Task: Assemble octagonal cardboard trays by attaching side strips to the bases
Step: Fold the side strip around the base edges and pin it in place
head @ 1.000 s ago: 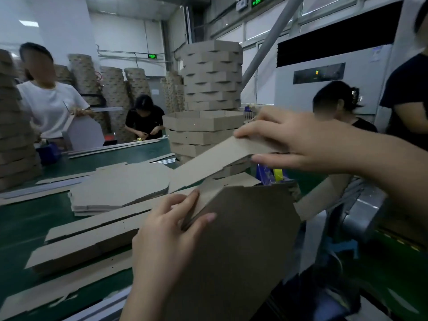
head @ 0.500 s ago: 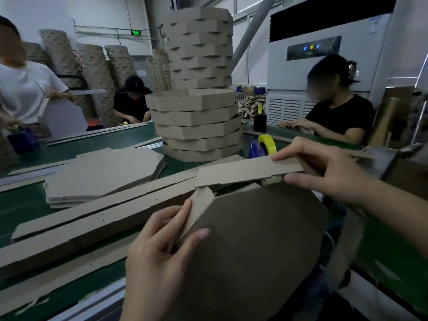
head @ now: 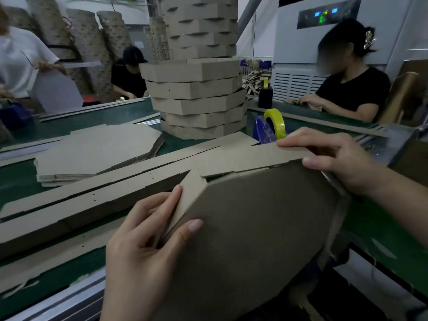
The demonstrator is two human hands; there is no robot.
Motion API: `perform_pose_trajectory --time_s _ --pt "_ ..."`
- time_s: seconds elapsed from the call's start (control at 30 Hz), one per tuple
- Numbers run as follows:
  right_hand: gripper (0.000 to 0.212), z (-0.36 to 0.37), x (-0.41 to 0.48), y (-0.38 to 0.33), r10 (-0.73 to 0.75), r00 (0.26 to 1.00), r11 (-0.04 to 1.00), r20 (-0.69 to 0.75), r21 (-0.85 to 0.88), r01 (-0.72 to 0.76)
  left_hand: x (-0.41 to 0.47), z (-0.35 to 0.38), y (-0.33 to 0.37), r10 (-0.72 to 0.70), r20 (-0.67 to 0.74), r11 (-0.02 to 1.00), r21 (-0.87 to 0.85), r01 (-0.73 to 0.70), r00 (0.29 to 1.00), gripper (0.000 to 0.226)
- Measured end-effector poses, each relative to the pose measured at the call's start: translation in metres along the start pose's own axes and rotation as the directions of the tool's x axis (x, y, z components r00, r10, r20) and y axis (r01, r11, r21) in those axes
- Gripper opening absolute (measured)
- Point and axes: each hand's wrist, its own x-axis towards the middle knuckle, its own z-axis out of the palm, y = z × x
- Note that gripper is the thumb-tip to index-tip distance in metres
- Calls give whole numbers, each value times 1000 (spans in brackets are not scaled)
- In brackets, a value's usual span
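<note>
While your left hand [head: 148, 239] pinches the upper-left edge of the brown octagonal cardboard base [head: 254, 228] between thumb and fingers [head: 172, 200], your right hand [head: 335, 158] pinches the long brown cardboard side strip [head: 243, 158] against the base's top edge, thumb below. The base is held tilted over the near edge of the green table [head: 69, 128].

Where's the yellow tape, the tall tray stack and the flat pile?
Tape [head: 279, 126]: head view, on the roll's yellow band.
Tray stack [head: 196, 105]: head view, on a middle tray's wall.
Flat pile [head: 97, 151]: head view, on the top sheet.
</note>
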Motion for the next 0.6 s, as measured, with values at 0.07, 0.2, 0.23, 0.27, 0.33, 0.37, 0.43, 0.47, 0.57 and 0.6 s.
perform_pose_trajectory --time_s 0.07,0.2,0.23,0.27,0.33,0.37,0.43,0.47,0.57,0.6 --pt "43 0 0 1 -3 1000 1000 -6 25 3 -1 0 0 -8 5 1000 -4 8 1000 53" --pt "45 -2 -1 2 8 1000 999 3 31 -8 -2 3 -1 -13 1 1000 -2 13 1000 53" --pt "45 -2 -1 3 11 1000 999 4 30 -12 -2 3 -1 -14 2 1000 -4 14 1000 53" --pt "45 -3 -2 3 15 1000 999 3 31 -15 -3 4 -1 -15 4 1000 -6 15 1000 53" --pt "44 -4 -2 3 15 1000 999 -1 37 -15 -3 4 -1 -13 12 1000 -3 13 1000 54" --pt "43 -5 -3 4 15 1000 999 -3 39 -15 -3 5 -1 -13 17 1000 -2 13 1000 54" --pt "41 -8 -3 4 21 1000 999 1 40 -22 -3 6 -1 -12 22 1000 -6 12 1000 54" --pt "41 -8 -3 4 25 1000 999 4 42 -26 -3 7 -1 -11 24 1000 -10 11 1000 54" --pt "42 -11 -5 6 36 999 997 12 62 -36 -4 9 -1 -8 34 1000 -15 9 999 55" --pt "41 -11 -5 6 40 999 997 17 70 -41 -4 9 -1 -7 34 1000 -13 7 999 55"
